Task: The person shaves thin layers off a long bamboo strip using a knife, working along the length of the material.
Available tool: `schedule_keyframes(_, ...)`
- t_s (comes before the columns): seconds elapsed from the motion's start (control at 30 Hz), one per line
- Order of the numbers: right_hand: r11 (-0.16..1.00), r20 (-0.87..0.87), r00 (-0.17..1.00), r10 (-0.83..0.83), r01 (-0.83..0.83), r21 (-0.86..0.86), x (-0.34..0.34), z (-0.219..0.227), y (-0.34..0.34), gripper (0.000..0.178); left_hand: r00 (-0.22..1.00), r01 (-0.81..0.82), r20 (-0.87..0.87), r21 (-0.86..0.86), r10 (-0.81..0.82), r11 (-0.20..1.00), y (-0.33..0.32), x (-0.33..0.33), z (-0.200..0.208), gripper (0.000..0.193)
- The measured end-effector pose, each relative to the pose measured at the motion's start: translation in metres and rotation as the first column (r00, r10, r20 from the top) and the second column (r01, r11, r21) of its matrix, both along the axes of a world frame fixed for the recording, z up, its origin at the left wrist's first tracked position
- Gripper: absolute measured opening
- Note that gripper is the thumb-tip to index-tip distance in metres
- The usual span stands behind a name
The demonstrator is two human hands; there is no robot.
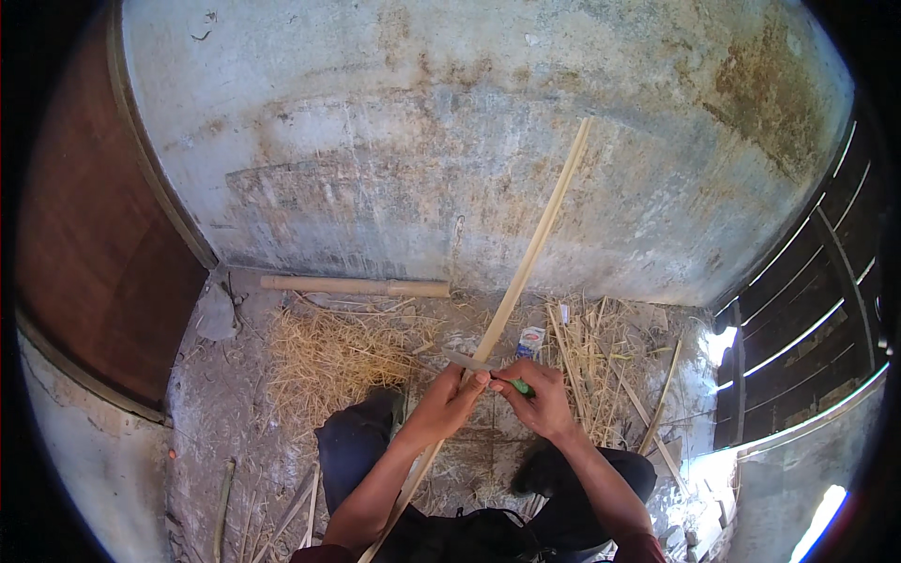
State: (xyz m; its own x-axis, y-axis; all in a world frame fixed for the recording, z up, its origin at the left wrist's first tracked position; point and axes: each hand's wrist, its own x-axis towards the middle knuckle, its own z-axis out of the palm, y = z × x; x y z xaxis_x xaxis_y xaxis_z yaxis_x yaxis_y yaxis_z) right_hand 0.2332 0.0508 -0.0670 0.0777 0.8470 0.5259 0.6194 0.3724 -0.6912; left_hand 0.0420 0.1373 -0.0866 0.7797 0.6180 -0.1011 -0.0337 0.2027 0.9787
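A long pale bamboo strip (536,242) runs slantwise from beside my left forearm up toward the wall. My left hand (445,406) is closed around the strip near its middle. Gripped in my right hand (540,403) is a knife (466,361) with a green handle. Its blade lies across the strip, just beyond my left fingers, pointing left. Both hands are close together, above the floor between my knees. My fingers partly cover the knife handle.
Shavings (328,361) are heaped on the floor at left. A bamboo pole (357,285) lies along the wall (375,169). Split strips (572,361) and a small packet (530,342) lie at right. A brown door panel (103,225) stands left, dark slatted boards (807,338) right.
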Motion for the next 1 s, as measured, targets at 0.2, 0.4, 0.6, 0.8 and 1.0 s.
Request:
schedule_keyframes(0.2, 1.000, -0.010, 1.000, 0.003, -0.003, 0.006, -0.002, 0.000, 0.000, 0.015, 0.996, -0.077, 0.058, 0.098, 0.072, 0.992, -0.004, 0.007, -0.006, 0.042)
schedule_keyframes(0.4, 1.000, -0.039, 0.999, -0.013, 0.014, 0.015, -0.004, 0.003, 0.000, 0.014, 0.992, -0.121, -0.001, 0.196, 0.124, 0.973, -0.006, 0.008, -0.005, 0.044)
schedule_keyframes(0.6, 0.999, -0.034, 0.999, -0.027, 0.028, 0.035, -0.004, 0.001, 0.001, 0.013, 0.979, -0.196, 0.013, 0.334, 0.203, 0.922, -0.008, 0.012, -0.005, 0.043)
schedule_keyframes(0.8, 1.000, -0.028, 0.999, -0.025, 0.025, 0.014, -0.004, 0.004, 0.000, 0.012, 0.978, -0.182, -0.050, 0.282, 0.204, 0.942, -0.008, 0.012, 0.000, 0.042)
schedule_keyframes(1.0, 0.996, 0.044, 0.997, -0.064, 0.061, 0.063, -0.008, 0.014, -0.001, 0.012, 0.976, -0.204, -0.034, 0.230, 0.217, 0.952, -0.011, 0.012, 0.001, 0.042)
